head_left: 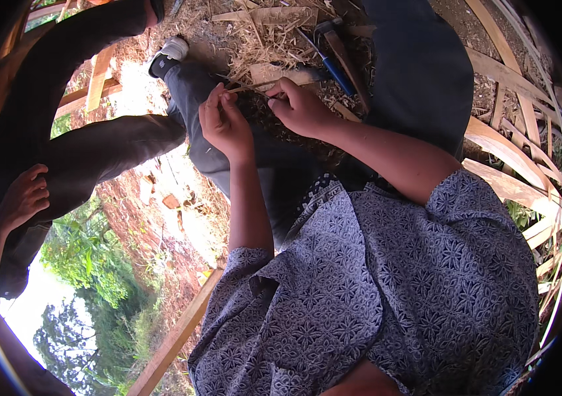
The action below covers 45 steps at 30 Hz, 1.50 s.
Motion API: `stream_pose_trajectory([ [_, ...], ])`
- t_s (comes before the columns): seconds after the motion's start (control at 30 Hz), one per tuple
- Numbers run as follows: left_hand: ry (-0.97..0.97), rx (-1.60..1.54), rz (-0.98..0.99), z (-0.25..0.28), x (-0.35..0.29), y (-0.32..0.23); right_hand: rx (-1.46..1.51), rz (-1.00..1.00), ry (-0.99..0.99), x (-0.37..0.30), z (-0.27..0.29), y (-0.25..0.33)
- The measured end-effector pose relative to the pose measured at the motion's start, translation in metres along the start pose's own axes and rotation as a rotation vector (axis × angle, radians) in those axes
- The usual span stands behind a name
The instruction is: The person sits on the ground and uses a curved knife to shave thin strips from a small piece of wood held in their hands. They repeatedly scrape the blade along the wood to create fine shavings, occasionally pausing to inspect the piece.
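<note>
- Thin pale wooden strip (252,87) spans the gap between both hands, at the upper centre of the frame.
- Left hand (223,124): thumb and fingertips closed together at the strip's left end.
- Right hand (300,112): fingers curled, thumb and forefinger pinching its right end.
- Blue-handled metal tool (337,75) lies on the ground beyond the right hand, near curly tan wood shavings (269,41), top centre.
- Long pale split-wood pieces (508,146) crisscross at the right edge.
</note>
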<state>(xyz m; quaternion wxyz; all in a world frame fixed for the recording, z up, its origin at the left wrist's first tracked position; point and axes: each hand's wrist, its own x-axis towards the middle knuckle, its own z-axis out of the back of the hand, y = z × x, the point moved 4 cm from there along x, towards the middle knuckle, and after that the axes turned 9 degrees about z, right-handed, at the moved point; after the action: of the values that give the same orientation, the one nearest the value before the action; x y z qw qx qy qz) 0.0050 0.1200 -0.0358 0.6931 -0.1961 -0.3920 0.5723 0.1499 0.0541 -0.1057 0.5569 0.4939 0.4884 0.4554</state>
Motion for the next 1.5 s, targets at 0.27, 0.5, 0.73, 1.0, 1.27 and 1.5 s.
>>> stream_pose_trajectory([
  [0.27, 0.046, -0.350, 0.174, 0.001, -0.011, 0.017, -0.017, -0.074, 0.036, -0.003, 0.004, 0.004],
  [0.5, 0.033, -0.420, 0.210, 0.001, -0.016, 0.018, -0.067, -0.057, 0.047, -0.005, 0.004, 0.003],
  [0.73, 0.056, -0.292, 0.138, 0.002, -0.013, 0.004, 0.018, -0.060, 0.059, -0.006, 0.006, 0.008],
  [1.0, 0.041, -0.239, 0.136, 0.004, -0.017, 0.002, 0.021, -0.025, 0.103, -0.003, 0.009, 0.012],
  [1.27, 0.042, -0.185, 0.076, 0.003, -0.015, -0.010, -0.093, -0.194, 0.134, 0.001, 0.015, -0.011],
  [1.5, 0.060, -0.304, 0.136, 0.002, -0.017, 0.003, -0.056, -0.030, 0.045, -0.001, 0.013, -0.010],
])
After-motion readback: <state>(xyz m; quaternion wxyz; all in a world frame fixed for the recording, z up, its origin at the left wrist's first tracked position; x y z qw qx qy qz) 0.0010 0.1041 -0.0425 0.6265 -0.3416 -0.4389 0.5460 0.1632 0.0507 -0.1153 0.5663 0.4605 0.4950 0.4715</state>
